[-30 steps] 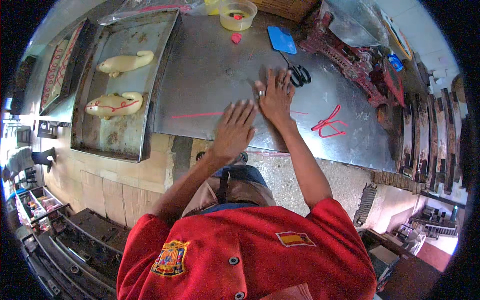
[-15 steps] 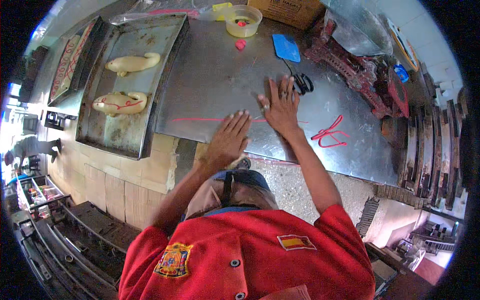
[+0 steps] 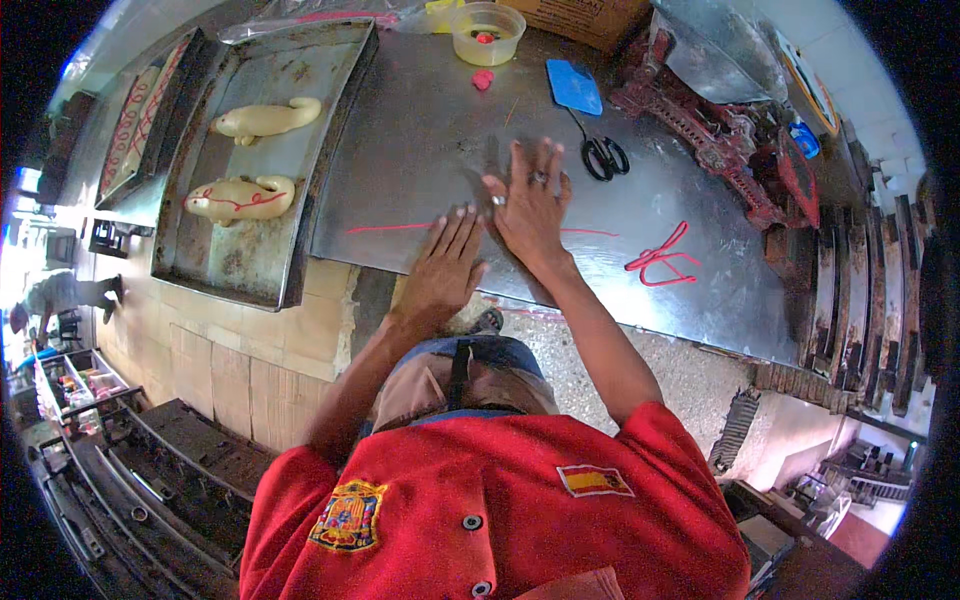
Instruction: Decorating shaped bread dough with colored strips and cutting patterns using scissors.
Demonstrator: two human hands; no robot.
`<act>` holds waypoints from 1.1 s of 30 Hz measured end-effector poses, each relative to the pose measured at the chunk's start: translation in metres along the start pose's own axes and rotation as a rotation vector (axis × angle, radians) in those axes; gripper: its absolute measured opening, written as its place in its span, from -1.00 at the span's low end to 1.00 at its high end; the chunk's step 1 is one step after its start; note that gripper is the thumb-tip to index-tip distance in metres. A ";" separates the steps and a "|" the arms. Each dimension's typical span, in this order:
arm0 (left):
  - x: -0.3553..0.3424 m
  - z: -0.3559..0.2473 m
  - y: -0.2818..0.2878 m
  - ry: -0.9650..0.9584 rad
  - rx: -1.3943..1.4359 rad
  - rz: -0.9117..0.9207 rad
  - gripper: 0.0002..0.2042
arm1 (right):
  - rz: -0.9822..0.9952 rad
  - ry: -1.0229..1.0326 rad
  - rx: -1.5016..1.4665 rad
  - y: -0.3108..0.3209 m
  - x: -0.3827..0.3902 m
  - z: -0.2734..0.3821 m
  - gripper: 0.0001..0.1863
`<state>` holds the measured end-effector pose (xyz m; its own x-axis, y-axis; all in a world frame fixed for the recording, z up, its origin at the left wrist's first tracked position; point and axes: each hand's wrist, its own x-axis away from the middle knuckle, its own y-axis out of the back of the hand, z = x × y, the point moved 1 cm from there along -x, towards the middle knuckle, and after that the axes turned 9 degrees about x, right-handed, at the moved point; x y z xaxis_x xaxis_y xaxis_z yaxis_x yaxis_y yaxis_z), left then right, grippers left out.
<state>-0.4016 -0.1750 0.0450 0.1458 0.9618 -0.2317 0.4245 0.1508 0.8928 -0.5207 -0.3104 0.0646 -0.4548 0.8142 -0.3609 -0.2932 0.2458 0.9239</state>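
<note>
Both my palms lie flat on a thin red dough strand (image 3: 390, 228) on the metal tabletop (image 3: 400, 150). My left hand (image 3: 445, 258) covers part of it, fingers stretched out and close together. My right hand (image 3: 532, 205), with rings on it, rests a little farther off, fingers outstretched and the thumb apart. The strand's right end (image 3: 590, 232) shows beyond my right wrist. A looped bundle of red strands (image 3: 662, 258) lies to the right. Past my right hand are black-handled scissors (image 3: 605, 158), a blue scraper (image 3: 574, 88) and a small pink dough lump (image 3: 483, 79).
A metal baking tray (image 3: 222, 255) at the left bears two pale animal-shaped dough pieces, the nearer one decorated with red lines. A round plastic tub (image 3: 488, 50) and a cardboard box (image 3: 570, 18) stand at the back. At the right is a reddish cast-metal frame (image 3: 700, 140).
My right hand has slid left, nearer the left hand, uncovering more of the scissors. My left hand has shifted slightly left. The strand still lies under my hands.
</note>
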 end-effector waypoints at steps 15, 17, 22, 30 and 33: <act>-0.004 0.024 0.010 0.025 -0.076 -0.065 -0.43 | -0.057 0.131 0.051 -0.036 -0.027 -0.001 -0.24; 0.022 0.015 0.008 0.059 0.008 0.002 -0.42 | -0.020 0.157 0.044 -0.028 -0.004 -0.001 -0.23; -0.019 0.034 0.015 0.045 -0.077 -0.059 -0.42 | -0.014 0.119 0.093 -0.029 -0.032 -0.008 -0.29; 0.022 0.030 0.008 0.107 0.022 -0.028 -0.40 | 0.003 0.177 0.097 -0.027 -0.003 -0.010 -0.29; -0.016 0.043 0.016 0.037 -0.089 -0.038 -0.41 | -0.008 0.098 0.122 -0.030 -0.042 -0.015 -0.28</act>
<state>-0.3586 -0.1978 0.0461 0.0973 0.9625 -0.2532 0.3477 0.2055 0.9148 -0.5052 -0.3596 0.0498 -0.5347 0.7581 -0.3732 -0.1957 0.3185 0.9275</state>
